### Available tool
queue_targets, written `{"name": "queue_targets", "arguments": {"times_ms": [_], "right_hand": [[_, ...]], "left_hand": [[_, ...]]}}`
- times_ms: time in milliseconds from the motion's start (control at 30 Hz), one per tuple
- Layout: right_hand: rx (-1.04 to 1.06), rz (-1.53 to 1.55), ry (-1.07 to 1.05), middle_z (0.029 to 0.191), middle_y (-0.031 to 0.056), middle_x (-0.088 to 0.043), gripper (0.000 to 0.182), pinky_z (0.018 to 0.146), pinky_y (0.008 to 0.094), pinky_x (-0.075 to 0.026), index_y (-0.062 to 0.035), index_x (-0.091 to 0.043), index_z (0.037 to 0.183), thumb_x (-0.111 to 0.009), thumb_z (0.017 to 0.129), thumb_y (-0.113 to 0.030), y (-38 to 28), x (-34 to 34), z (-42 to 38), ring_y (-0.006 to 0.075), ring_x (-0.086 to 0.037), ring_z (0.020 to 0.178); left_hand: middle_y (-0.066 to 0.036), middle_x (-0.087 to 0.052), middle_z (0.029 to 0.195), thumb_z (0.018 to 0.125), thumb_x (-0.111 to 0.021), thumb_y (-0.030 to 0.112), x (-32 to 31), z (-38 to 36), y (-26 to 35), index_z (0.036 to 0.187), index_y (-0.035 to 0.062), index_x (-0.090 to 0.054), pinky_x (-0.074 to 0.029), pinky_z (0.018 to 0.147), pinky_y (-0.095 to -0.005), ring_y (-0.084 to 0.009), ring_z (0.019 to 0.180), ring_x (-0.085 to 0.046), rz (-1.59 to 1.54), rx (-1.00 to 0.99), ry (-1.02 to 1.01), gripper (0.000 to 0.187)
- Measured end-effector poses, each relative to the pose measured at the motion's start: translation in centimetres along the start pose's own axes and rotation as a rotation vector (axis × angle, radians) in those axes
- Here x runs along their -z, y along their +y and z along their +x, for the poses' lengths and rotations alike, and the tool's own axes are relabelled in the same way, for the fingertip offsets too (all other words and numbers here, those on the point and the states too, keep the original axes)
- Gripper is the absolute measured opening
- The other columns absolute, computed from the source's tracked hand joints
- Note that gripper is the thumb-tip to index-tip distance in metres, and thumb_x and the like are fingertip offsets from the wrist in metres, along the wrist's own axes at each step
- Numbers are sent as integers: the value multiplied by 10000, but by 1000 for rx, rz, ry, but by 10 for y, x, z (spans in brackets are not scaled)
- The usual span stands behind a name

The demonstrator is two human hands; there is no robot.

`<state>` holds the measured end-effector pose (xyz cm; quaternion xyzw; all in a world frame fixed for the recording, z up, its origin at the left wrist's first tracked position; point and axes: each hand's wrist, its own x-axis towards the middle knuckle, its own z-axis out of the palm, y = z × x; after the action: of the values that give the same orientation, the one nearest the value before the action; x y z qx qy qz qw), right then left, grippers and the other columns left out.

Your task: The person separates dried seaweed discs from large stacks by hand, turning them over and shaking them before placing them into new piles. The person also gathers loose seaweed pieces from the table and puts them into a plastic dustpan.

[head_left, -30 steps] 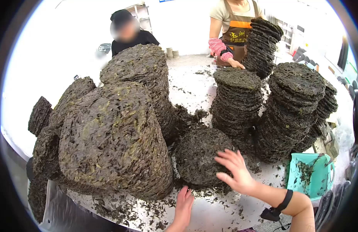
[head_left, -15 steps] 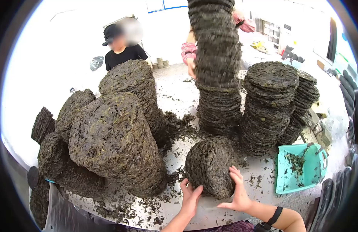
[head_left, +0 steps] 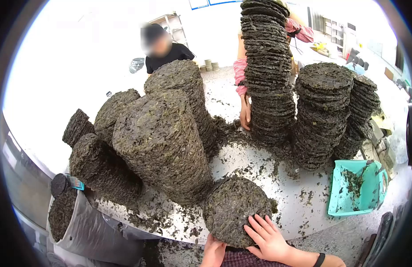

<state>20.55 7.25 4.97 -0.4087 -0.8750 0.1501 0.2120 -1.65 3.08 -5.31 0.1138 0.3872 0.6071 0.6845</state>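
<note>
Small seaweed-like stack (head_left: 237, 211) at the near edge of the table (head_left: 315, 189); its round face is turned up toward the camera, its lower rim above patterned cloth (head_left: 244, 259). Supported between 2 hands.

Right hand (head_left: 267, 239): fingers spread and laid over the lower right of the face, thumb angled to the lower rim. Black band (head_left: 320, 260) worn on that wrist.

Left hand (head_left: 214, 251): placed at the lower left rim, in contact; fingers partly hidden, so whether they are curled under or pressed together cannot be told.

Left of the small stack — a large tapered stack (head_left: 159, 138), its base just beside or touching; which cannot be told. More dark stacks are grouped behind and left of it. Dark flakes are scattered over the table.

Far side: a tall stack (head_left: 270, 80) is stood upright, a co-worker's hand (head_left: 245, 116) set low at its left side, arms in pink sleeves. Right of it, 2 further stacks, close together. Green scoop (head_left: 355, 187) at the right edge, flakes held inside. Person in black (head_left: 163, 51) seen beyond the table.
</note>
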Motion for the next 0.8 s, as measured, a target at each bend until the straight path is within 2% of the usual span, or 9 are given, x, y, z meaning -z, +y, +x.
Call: {"name": "queue_targets", "arguments": {"times_ms": [67,233,300,367,500,600,633,700,800], "right_hand": [[9,11,19,1488,176,-414,685,1152,535,-263,-39,-495,1378,-720,790,-310,1,-5,-4,374,-375,1385],[-72,190,228,1276,126,-630,521,1054,464,-443,-48,-624,1216,-675,698,-62,-2,19,3,323,-579,1218],[-127,399,351,1323,172,-586,524,1064,449,-413,-45,-571,1298,-674,784,-50,14,22,-6,340,-552,1247],[-340,408,602,1251,180,-633,527,944,334,-491,-18,-578,1261,-519,757,126,20,32,-10,249,-632,1127],[-640,1043,1118,1189,79,-622,403,880,297,-489,46,-493,1305,-500,905,94,79,3,-35,161,-605,1033],[-637,1221,1128,1150,90,-638,295,876,301,-495,43,-532,1244,-477,955,19,80,5,-42,156,-613,1009],[-645,1215,1136,1150,90,-638,295,876,301,-495,43,-532,1244,-477,955,19,75,6,-44,156,-613,1009],[-652,546,916,1190,131,-645,383,861,313,-516,34,-591,1195,-530,826,119,53,10,-41,194,-639,1032],[-79,107,628,1174,166,-667,500,923,369,-532,-16,-656,1123,-563,651,122,20,29,-2,288,-662,1060]], "left_hand": [[-70,-583,1060,853,-696,122,-16,-12,10,1552,127,-144,-308,1126,-480,-237,1019,-548,-105,-7,60,891],[-33,-601,1096,853,-675,107,-16,-15,15,1508,128,-269,-346,1095,-464,-212,1044,-559,-106,-3,99,772],[-25,-606,1167,849,-668,107,-5,-10,12,1478,126,-337,-362,1080,-456,-213,1101,-559,-112,30,53,711],[-16,-620,1172,832,-664,123,2,-7,10,1396,129,-444,-371,1061,-437,-214,1117,-560,-1,16,10,605],[-18,-658,1029,830,-657,188,4,-8,9,1145,116,-614,-366,1043,-422,-226,1057,-572,-135,53,96,326],[-28,-663,1014,823,-665,206,-3,-9,12,1038,117,-646,-383,1023,-423,-246,1072,-573,-135,69,141,233],[-27,-661,1003,821,-669,209,-5,-8,12,1045,115,-645,-386,1021,-424,-248,1065,-575,-143,73,173,244],[-30,-658,1029,821,-669,224,-1,-7,10,1066,113,-639,-387,1025,-428,-250,1069,-572,-115,89,150,271],[-35,-652,1067,846,-640,246,4,-6,7,1030,103,-647,-386,1027,-430,-260,1064,-567,-95,57,157,233]]}}
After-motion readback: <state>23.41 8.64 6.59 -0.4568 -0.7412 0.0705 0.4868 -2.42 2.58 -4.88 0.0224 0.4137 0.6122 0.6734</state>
